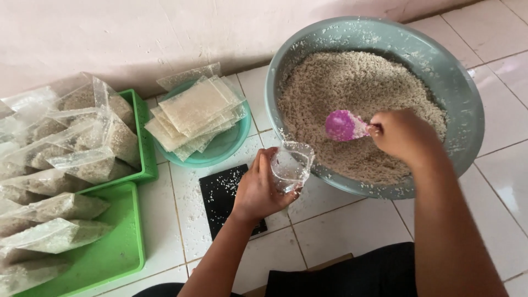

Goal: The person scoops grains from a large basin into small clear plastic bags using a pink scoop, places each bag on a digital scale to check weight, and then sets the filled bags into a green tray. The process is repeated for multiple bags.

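The right hand (404, 135) is gripping a pink plastic scoop (344, 125) over the pale grain in the big grey-green plastic basin (467, 93). The left hand (258, 190) is pinching a small clear plastic bag (291, 164) open at the basin's near rim, left of the scoop. Keeping the bag's mouth wide and close under the scoop would likely limit spills.

On the floor (341, 225) in front of you, the big basin (467, 99) stands at the right, with the grain (352, 88) in it. Your right hand (404, 135) is over the grain with the scoop (342, 125). Your left hand (258, 190) holds the small bag (291, 164) just beside the basin's near rim. Under this hand lies the flat scale (220, 192). Behind the scale is the small bowl (231, 144) with empty bags (195, 110) in it. At the far left are two trays (124, 247), with filled bags (60, 231) on them.
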